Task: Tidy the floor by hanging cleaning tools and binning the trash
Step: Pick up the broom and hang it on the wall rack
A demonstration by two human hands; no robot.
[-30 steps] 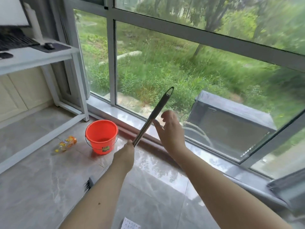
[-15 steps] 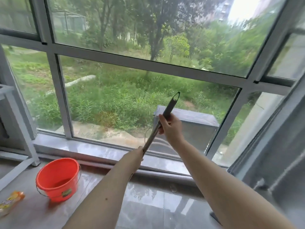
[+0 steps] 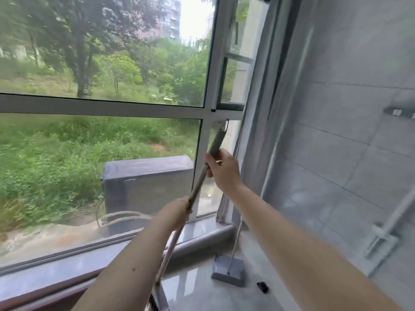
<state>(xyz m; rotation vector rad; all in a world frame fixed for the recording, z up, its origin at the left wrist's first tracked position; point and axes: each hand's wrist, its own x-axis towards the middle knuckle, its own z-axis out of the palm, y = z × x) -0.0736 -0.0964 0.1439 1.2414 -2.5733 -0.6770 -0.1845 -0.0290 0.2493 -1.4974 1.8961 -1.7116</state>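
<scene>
I hold a broom by its long metal handle (image 3: pixel 198 182), which slants up to the right in front of the window. My left hand (image 3: pixel 174 215) grips the shaft low down. Higher up, my right hand (image 3: pixel 223 170) grips the grey end piece, whose hanging loop (image 3: pixel 225 125) points toward the window frame. The dark bristle head (image 3: pixel 155 303) shows at the bottom edge. A grey flat mop (image 3: pixel 228 271) stands on the floor in the corner, its thin pole leaning up along the curtain.
A grey wall rack (image 3: pixel 398 112) is mounted on the tiled wall at right. A grey curtain (image 3: pixel 258 131) hangs beside the window. A small black object (image 3: pixel 262 287) lies on the floor near the mop. The window sill (image 3: pixel 89 261) runs along the left.
The view has swung right, so the orange bucket and the bottle have left the frame and the tiled wall has come in. My right hand went from open to gripping the handle's upper end.
</scene>
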